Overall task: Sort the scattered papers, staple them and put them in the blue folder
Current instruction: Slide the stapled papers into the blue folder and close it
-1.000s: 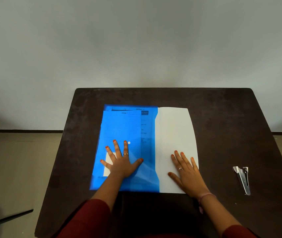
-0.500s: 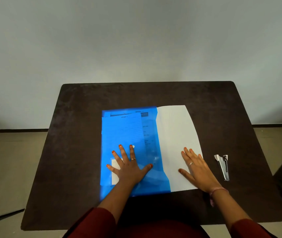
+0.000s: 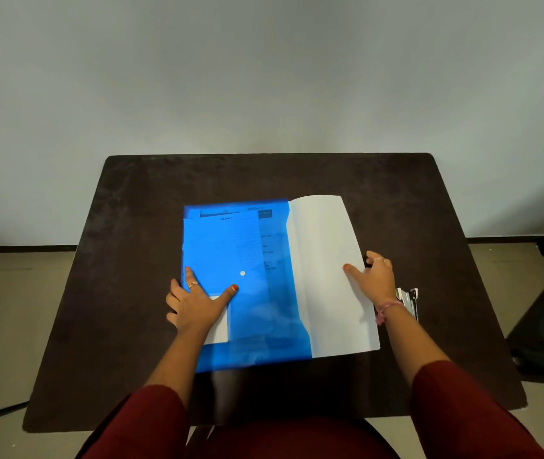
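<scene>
Head view. The stapler point(image 3: 408, 301) at 3 o'clock of the folder is mostly hidden behind the right wrist, with only its metal end showing. The printed lines on the papers point(image 3: 227, 246) read only as faint marks through the translucent blue cover, too blurred to make out. The fingers of the right hand point(image 3: 375, 276) go behind the white flap's edge, so their tips cannot be seen. The near edge of the table point(image 3: 131, 260) is partly covered by the person's red sleeves point(image 3: 462, 409).

The left hand point(image 3: 194, 303) lies at 9 o'clock of the folder, over its left edge, palm down. Its thumb is stretched toward 2 o'clock onto the blue cover, and the fingers curl around the left edge, holding it. A ring sits on one finger. The right hand is at 3 o'clock, at the outer edge of the white flap point(image 3: 327, 276). Its thumb lies on top of the flap and the fingers are curled at the edge, pinching it, with the flap lifted slightly there.

The blue folder point(image 3: 264, 309) lies open in the middle of the table, its blue half toward 9 o'clock and the white flap toward 3 o'clock. The papers sit inside the blue half, under the translucent cover, their top edges near 12 o'clock. A white label point(image 3: 219, 326) shows at the lower left, partly under the left hand, and a small white dot point(image 3: 242, 273) sits near the cover's middle.
</scene>
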### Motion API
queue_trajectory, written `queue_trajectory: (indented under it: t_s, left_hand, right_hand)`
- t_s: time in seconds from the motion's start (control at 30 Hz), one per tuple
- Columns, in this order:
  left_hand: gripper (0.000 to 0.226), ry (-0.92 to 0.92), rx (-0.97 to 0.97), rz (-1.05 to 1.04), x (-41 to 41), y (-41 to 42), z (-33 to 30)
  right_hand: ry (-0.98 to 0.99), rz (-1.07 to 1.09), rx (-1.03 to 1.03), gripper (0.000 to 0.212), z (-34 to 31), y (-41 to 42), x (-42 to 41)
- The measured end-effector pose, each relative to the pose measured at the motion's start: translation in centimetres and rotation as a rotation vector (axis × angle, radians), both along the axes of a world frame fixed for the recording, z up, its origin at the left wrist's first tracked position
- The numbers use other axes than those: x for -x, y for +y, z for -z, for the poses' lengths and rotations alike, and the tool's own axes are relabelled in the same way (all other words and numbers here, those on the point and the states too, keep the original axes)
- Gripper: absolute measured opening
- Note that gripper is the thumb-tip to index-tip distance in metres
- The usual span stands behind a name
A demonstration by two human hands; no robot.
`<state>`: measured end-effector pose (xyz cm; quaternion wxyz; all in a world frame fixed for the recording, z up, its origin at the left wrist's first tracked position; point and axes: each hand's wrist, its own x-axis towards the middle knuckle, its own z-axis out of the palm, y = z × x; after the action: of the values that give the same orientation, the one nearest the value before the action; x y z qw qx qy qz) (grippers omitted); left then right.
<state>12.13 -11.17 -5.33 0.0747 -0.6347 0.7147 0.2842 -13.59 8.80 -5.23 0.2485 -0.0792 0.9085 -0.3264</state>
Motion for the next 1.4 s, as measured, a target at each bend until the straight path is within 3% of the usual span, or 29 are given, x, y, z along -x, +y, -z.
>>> queue_trajectory:
  t_s: [0.27,0.43,0.57,0.7,0.83,0.97,1.1,1.2,1.4]
  left_hand:
    - [0.107,-0.037,0.005,0.082,-0.6,0.2,0.0]
    - [0.108,-0.027,-0.023,0.106,-0.7,0.2,0.0]
    - [0.110,0.000,-0.047,0.103,-0.9,0.2,0.0]
    - [0.110,0.022,-0.049,0.093,-0.9,0.2,-0.1]
    - [0.103,0.056,-0.051,0.073,-1.0,0.0,-0.1]
    - [0.087,0.176,-0.004,0.034,-1.8,-0.2,0.3]
    - [0.069,0.317,0.022,-0.028,-2.4,-0.4,0.4]
    - [0.060,0.376,0.031,-0.081,-2.5,-0.5,0.4]
    - [0.058,0.451,0.022,-0.002,-1.9,1.0,0.6]
  right_hand:
    - [-0.079,-0.044,-0.044,0.086,-0.6,-1.4,-0.2]
    - [0.075,-0.155,-0.299,0.102,-0.6,-2.4,-2.1]
    - [0.063,-0.120,-0.318,0.104,-0.5,-2.9,-2.9]
    - [0.015,-0.074,-0.238,0.095,-0.9,-3.4,-2.9]
    - [-0.056,-0.006,-0.034,0.085,-1.6,-3.5,-3.3]
    - [-0.234,0.197,0.191,0.087,-2.6,-3.3,-2.5]
    - [-0.402,0.312,0.266,0.052,-4.3,-1.7,-1.7]
    - [-0.496,0.261,0.340,0.035,-5.7,0.0,-1.4]
    - [-0.436,0.141,0.398,0.015,-8.0,0.8,-1.7]
